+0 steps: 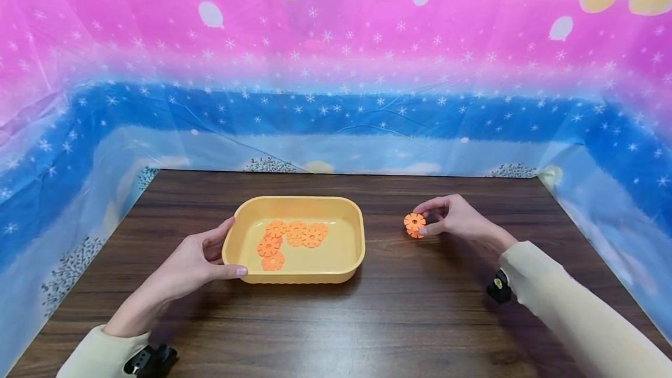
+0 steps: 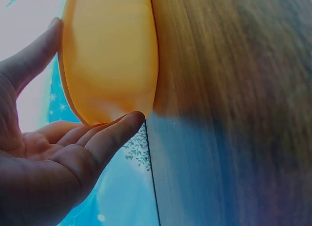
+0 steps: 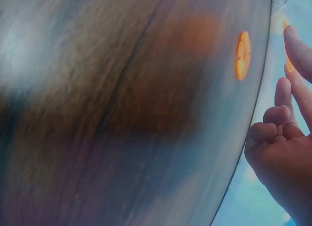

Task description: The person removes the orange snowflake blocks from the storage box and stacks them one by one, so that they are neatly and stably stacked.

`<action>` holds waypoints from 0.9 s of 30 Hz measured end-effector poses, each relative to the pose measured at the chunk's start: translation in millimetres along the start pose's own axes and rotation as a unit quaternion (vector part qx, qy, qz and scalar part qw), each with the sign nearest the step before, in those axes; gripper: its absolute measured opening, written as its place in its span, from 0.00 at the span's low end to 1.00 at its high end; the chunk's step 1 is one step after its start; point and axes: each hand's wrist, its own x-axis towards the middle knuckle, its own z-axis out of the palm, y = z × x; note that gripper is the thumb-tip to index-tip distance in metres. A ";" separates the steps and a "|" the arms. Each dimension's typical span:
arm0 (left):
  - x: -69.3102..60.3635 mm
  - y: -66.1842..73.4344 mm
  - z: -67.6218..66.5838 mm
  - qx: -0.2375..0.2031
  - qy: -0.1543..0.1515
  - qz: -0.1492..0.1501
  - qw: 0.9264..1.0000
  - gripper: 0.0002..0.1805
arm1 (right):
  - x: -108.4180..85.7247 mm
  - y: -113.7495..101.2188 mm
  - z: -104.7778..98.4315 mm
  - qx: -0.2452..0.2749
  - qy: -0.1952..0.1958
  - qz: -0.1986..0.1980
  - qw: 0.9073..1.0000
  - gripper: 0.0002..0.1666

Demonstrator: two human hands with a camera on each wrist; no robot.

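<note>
Right hand [image 1: 457, 219]: pinches one disc [image 1: 415, 221] between thumb and finger, above the table [image 1: 420, 319]; a second disc [image 3: 243, 55] lies on the table just below it. Left hand [image 1: 191, 258]: thumb and fingers spread, holding the tray [image 1: 299, 278] by its left end, thumb on the near rim. Tray: between the hands; overlapping discs [image 1: 296, 231] inside. Discs: probably light, stiff, thin, slightly slippery; best taken by the notched edge. Room: a stretch of table separates tray and right hand; beyond the far table edge hangs the cloth [image 1: 336, 115].
</note>
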 end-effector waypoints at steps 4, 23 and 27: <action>0.1 0.0 0.0 0.002 -0.001 0.002 1.000 0.54 | -1.4 1.7 -1.2 -0.005 0.000 0.005 1.000 0.24; -0.1 2.1 -0.6 0.016 0.002 -0.002 1.000 0.55 | -8.8 -3.9 -0.8 -0.058 -0.014 -0.019 0.998 0.23; -0.2 1.5 -0.6 0.015 0.002 -0.002 1.000 0.55 | -1.7 12.8 -0.8 -0.063 -0.017 -0.027 0.997 0.23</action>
